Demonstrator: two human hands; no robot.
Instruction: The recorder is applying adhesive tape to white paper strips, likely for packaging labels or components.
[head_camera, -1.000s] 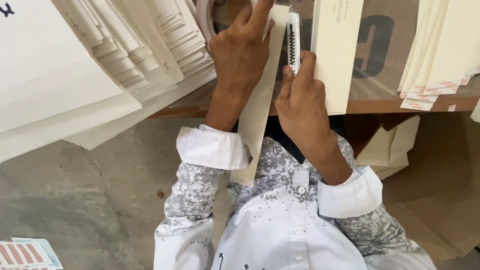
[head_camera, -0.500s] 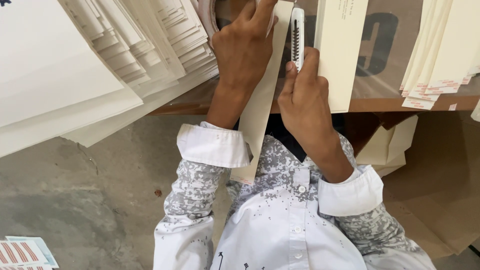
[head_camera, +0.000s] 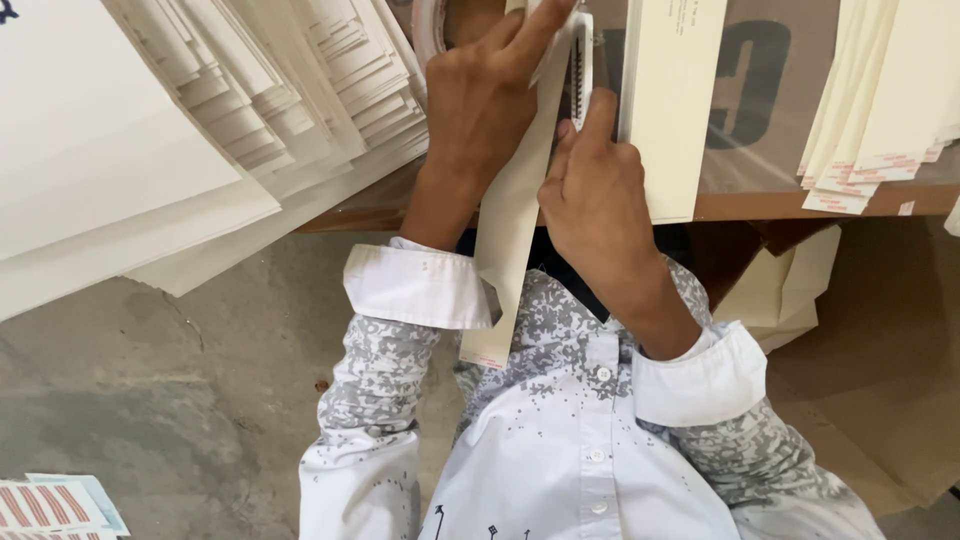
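Note:
My left hand (head_camera: 480, 110) pinches the far end of a long cream paper sheet (head_camera: 510, 240) that hangs down over the table edge toward my chest. My right hand (head_camera: 600, 200) grips a white snap-blade cutter (head_camera: 580, 60), index finger stretched along it. The cutter lies against the sheet's right edge, just beside my left fingertips. Both hands sit close together at the wooden table's edge (head_camera: 760, 205).
Fanned stacks of cream sheets (head_camera: 300, 110) cover the table to the left, and another stack (head_camera: 880, 100) lies at the right. A tall cream sheet (head_camera: 670, 110) stands right of my right hand. Brown cardboard (head_camera: 880, 360) and striped printed sheets (head_camera: 50, 505) lie on the concrete floor.
My right hand with the cutter has edged slightly farther along the sheet's edge. My left hand keeps its hold in much the same place.

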